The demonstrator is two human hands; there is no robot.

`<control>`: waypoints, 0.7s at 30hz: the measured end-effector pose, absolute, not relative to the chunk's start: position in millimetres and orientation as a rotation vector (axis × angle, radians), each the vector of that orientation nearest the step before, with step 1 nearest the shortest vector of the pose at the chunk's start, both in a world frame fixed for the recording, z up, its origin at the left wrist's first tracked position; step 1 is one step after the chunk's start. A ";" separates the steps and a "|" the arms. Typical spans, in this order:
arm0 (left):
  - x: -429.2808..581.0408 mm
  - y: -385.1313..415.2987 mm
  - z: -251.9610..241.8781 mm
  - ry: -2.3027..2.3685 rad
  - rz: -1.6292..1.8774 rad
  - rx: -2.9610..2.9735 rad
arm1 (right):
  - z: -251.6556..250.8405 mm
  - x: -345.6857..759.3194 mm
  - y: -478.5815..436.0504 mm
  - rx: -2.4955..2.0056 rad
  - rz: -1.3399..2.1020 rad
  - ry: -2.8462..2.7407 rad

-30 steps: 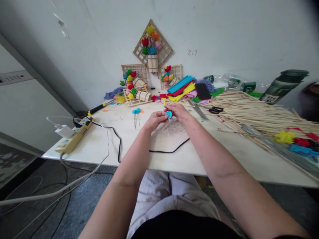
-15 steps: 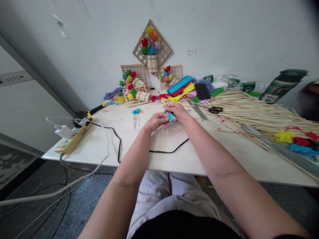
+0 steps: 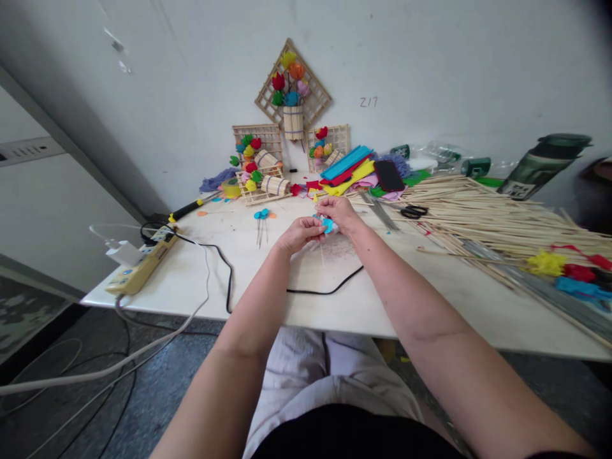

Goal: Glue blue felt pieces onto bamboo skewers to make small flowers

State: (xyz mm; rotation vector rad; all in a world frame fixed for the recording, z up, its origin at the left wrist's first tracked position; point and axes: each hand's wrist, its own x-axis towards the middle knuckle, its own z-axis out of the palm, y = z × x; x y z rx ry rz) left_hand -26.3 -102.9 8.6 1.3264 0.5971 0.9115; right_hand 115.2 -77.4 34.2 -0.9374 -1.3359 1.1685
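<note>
In the head view, my left hand [image 3: 302, 233] pinches a small blue paper flower [image 3: 327, 225] above the middle of the table. A thin pale stem [image 3: 322, 254] hangs below the fingers. My right hand [image 3: 340, 214] is at the flower's far side, its thumb and fingertips pressed together; what sits between them is too small to make out. A whitish thing, partly hidden, shows beneath the right hand. Left of my hands lie several blue paper pieces on thin wire stems [image 3: 261, 215].
Bamboo lattices with coloured flowers [image 3: 292, 89] stand against the wall. Bamboo sticks [image 3: 478, 210], scissors [image 3: 414, 211], a phone [image 3: 388, 175] and a dark bottle [image 3: 545, 167] are on the right. A power strip [image 3: 143, 261] is on the left; a black cable [image 3: 329, 291] crosses the table's front.
My right fingertips have shifted slightly at the blue flower, and its visible edge looks more folded. My left hand keeps its grip in nearly the same place.
</note>
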 end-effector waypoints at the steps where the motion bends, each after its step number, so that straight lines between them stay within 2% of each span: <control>1: -26.3 -102.6 8.4 0.596 0.913 1.323 | 34.8 114.5 -77.8 -0.938 1.147 -1.347; 9: -26.2 -99.1 3.7 0.624 0.988 1.289 | 29.1 115.4 -71.9 -0.970 1.006 -1.387; 21: -27.8 -97.4 4.4 0.691 1.161 1.263 | 29.6 118.5 -73.1 -0.912 1.199 -1.288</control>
